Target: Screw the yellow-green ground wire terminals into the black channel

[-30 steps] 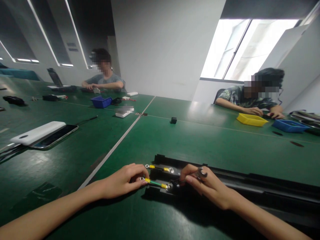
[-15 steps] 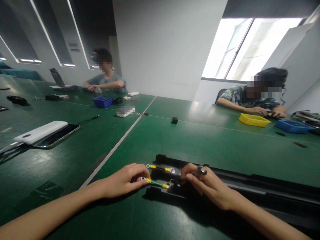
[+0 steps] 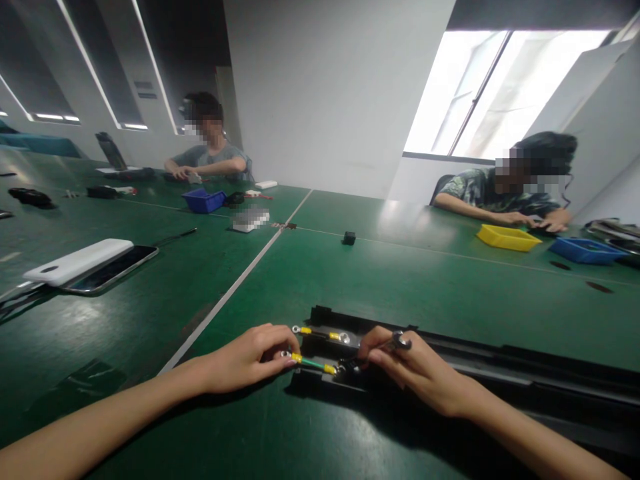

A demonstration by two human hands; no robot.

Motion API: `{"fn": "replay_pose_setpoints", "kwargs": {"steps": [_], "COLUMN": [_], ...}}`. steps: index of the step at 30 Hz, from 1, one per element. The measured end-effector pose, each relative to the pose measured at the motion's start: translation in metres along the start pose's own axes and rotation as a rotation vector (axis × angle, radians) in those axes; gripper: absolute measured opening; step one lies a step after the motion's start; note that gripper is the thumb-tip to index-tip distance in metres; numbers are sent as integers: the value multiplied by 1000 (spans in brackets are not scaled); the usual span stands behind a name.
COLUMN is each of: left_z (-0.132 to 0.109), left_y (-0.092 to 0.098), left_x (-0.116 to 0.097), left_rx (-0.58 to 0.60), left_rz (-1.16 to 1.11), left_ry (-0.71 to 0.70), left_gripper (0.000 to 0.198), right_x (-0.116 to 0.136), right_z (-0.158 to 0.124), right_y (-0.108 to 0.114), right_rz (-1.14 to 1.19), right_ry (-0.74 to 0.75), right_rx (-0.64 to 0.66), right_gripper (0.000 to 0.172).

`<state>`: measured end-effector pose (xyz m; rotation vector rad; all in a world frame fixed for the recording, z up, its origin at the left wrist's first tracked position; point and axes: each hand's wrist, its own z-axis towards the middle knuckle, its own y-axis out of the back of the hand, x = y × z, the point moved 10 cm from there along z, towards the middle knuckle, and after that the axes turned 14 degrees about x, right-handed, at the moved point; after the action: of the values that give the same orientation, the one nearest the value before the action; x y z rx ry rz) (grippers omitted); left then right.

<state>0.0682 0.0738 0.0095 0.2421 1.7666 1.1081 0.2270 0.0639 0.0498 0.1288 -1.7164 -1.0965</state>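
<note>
My left hand (image 3: 260,353) pinches the near end of a short green wire (image 3: 314,364), which has yellow sleeves and a ring lug at each end. The far lug lies on a bolt in a long black metal channel (image 3: 470,357). My right hand (image 3: 405,367) is closed around a small dark wrench (image 3: 399,341), whose rounded upper end sticks out above the fingers. Its lower end is at the bolt by the green wire's lug, partly hidden by my fingers. Behind it, a second short wire (image 3: 320,333), dark with yellow sleeves and ring lugs, lies over the channel.
A white power bank (image 3: 83,261) and a phone (image 3: 113,272) lie to the left on the green table. A small black block (image 3: 349,238) sits ahead. Blue and yellow trays (image 3: 507,238) stand farther off, near two seated people at work.
The wrench has turned slightly in my right hand, so its upper end faces differently. My left hand keeps its hold on the green wire.
</note>
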Motion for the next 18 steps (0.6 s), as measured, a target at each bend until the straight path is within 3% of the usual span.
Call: {"fn": "replay_pose_setpoints", "kwargs": {"steps": [18], "left_z": [0], "left_y": [0], "left_x": [0], "left_rx": [-4], "left_rz": [1], "left_ry": [-7], "left_gripper": [9], "right_x": [4], "right_z": [1], "right_y": [1], "right_rz": [27], "right_ry": [63], "right_rx": [-1], "right_gripper": [35]}}
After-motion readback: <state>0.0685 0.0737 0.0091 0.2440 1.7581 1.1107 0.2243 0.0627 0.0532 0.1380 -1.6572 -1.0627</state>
